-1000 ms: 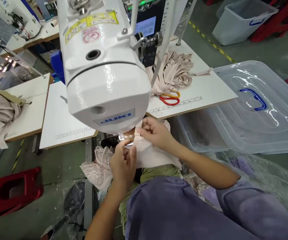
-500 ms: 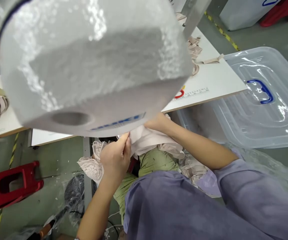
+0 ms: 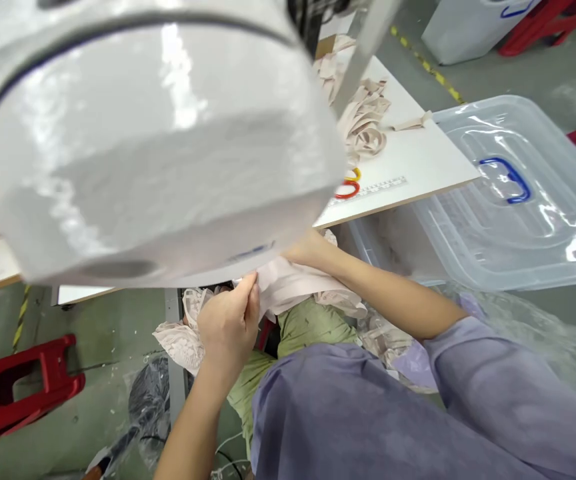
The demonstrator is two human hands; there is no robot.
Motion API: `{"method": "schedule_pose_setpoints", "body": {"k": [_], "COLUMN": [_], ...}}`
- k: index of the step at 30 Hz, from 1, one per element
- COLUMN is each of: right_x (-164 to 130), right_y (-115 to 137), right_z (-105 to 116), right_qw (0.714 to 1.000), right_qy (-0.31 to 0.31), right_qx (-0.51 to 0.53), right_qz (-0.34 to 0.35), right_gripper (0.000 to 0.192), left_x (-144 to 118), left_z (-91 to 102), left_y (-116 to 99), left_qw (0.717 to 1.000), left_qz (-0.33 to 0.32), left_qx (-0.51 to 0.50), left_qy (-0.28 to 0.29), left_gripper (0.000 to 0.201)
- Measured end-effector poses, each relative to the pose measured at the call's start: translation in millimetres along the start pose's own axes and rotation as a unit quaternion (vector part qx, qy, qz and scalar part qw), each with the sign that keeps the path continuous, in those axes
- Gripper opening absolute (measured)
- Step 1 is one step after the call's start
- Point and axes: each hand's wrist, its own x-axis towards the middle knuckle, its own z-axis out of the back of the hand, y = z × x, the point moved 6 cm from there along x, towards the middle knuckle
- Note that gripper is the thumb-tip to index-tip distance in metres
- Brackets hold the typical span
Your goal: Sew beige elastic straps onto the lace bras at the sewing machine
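The white head of a sewing machine (image 3: 178, 153) fills the upper left and hides the needle area. Just below its lower edge, my left hand (image 3: 231, 327) is closed, thumb and fingers pinching the edge of a pale pink fabric garment (image 3: 293, 287). The fabric hangs over my lap. My right hand (image 3: 305, 247) rests on the garment's far side; its fingers are hidden behind the machine head. White lace (image 3: 181, 343) spills out left of my left hand.
On the white table (image 3: 418, 153) are a pile of beige fabric strips (image 3: 365, 127), scissors with red and yellow handles (image 3: 348, 189) and a clear ruler (image 3: 381, 189). A clear lidded plastic bin (image 3: 533, 227) stands right. A red stool (image 3: 23, 387) is at lower left.
My view has shifted slightly, so the machine head sits further left and more of the strips and scissors show. Both hands have stayed nearly in place on the fabric.
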Motion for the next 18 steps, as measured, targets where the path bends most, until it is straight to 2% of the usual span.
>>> {"method": "schedule_pose_setpoints", "body": {"k": [5, 10, 12, 14, 16, 18], "right_x": [-2.3, -16.6, -30.7, -52.3, -82.2, -119.5], "right_y": [0.4, -15.4, -31.8, -55.8, -87.1, -126.8], "right_z": [3.4, 6.1, 8.4, 15.3, 25.1, 33.1], "right_qw": [1.000, 0.999, 0.998, 0.995, 0.985, 0.967], "right_qy": [-0.002, -0.024, -0.045, -0.094, -0.160, -0.218], "right_qx": [-0.006, 0.041, 0.041, 0.018, -0.007, -0.032], "right_qz": [-0.010, 0.003, -0.004, -0.024, -0.056, -0.127], "right_gripper": [0.022, 0.024, 0.027, 0.030, 0.034, 0.040], "left_x": [0.2, -0.1, -0.1, 0.2, 0.5, 1.0], "left_z": [5.9, 6.7, 7.1, 6.1, 4.9, 4.1], "left_y": [5.2, 3.9, 5.7, 6.8, 6.6, 6.1], "left_qw": [0.999, 0.998, 0.998, 0.998, 0.999, 0.999], "left_qz": [-0.012, -0.033, -0.021, -0.018, -0.022, -0.025], "left_qx": [0.042, 0.048, 0.049, 0.045, 0.037, 0.028], "left_qy": [-0.024, -0.034, -0.041, -0.035, -0.028, -0.025], "left_gripper": [0.029, 0.028, 0.029, 0.029, 0.029, 0.029]}}
